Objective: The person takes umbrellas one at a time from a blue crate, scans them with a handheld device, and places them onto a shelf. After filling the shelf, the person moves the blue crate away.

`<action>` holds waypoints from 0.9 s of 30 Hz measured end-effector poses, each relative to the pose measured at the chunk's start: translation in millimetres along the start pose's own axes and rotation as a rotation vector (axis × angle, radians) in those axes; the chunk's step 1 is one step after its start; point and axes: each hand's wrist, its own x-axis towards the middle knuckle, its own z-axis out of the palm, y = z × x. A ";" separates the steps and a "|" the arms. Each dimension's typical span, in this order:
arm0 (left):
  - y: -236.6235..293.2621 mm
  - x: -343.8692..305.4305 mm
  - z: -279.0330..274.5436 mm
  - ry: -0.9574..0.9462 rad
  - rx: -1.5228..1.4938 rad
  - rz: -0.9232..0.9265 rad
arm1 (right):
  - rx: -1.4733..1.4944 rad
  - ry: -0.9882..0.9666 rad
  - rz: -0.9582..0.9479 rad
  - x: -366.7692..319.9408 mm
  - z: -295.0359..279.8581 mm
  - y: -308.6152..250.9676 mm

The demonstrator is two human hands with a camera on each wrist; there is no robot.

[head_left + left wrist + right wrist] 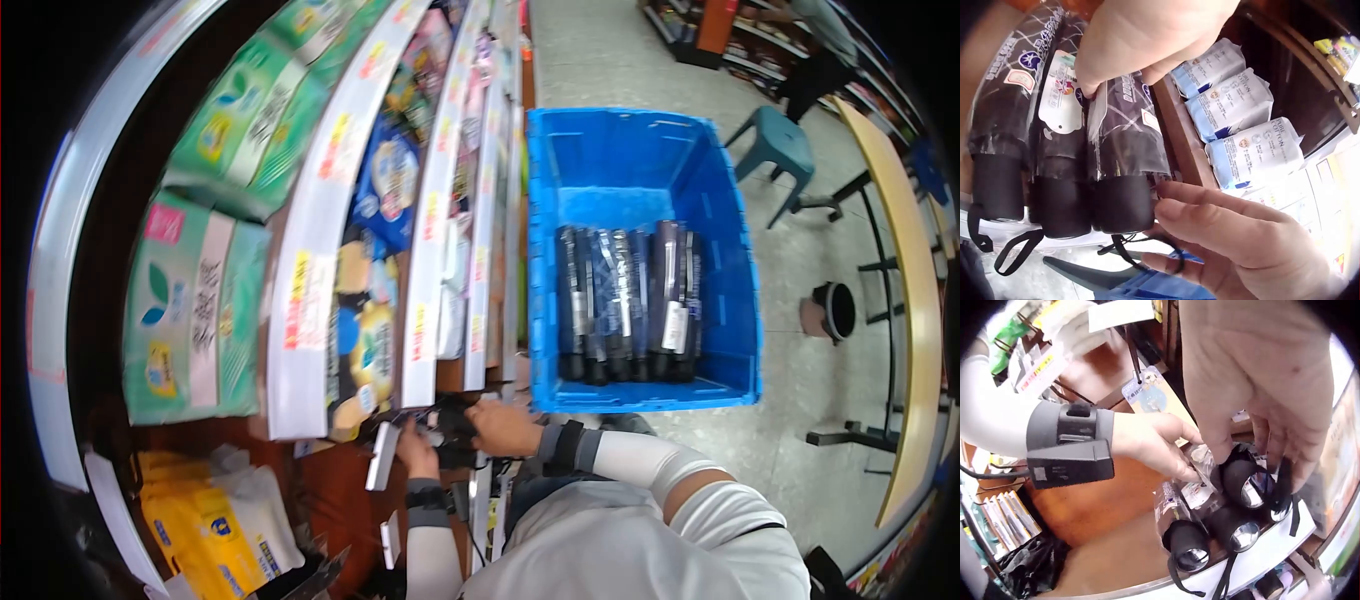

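Observation:
Three black folding umbrellas in clear plastic sleeves lie side by side on a shelf in the left wrist view, with strapped handles toward the shelf's front edge. My left hand (1147,37) pinches the sleeved body of the rightmost umbrella (1125,150). Around that umbrella's handle curl the thumb and fingers of my right hand (1229,231). From the right wrist, the right hand (1260,381) covers part of the held umbrella (1244,478), while the left hand (1154,444) grips its plastic. Head view puts the left hand (418,450) and right hand (505,428) together at the shelf.
A blue crate (745,300) holding several sleeved umbrellas (625,300) stands right of the shelving. White Pure Cotton packs (1229,103) sit past a wooden divider (1185,134). Green tissue packs (190,310) fill an upper shelf. A stool (780,140) and a person (825,45) are farther off.

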 end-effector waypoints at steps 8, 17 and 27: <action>-34.5 26.9 -16.2 0.024 -0.055 0.029 | 0.116 0.088 -0.024 -65.5 -104.2 41.9; -30.0 -5.6 0.1 0.117 0.033 0.005 | 0.009 0.263 0.633 -69.5 -148.0 201.0; -46.7 -48.4 -3.6 0.044 0.011 -0.167 | 0.222 0.217 0.973 -33.6 -103.0 224.4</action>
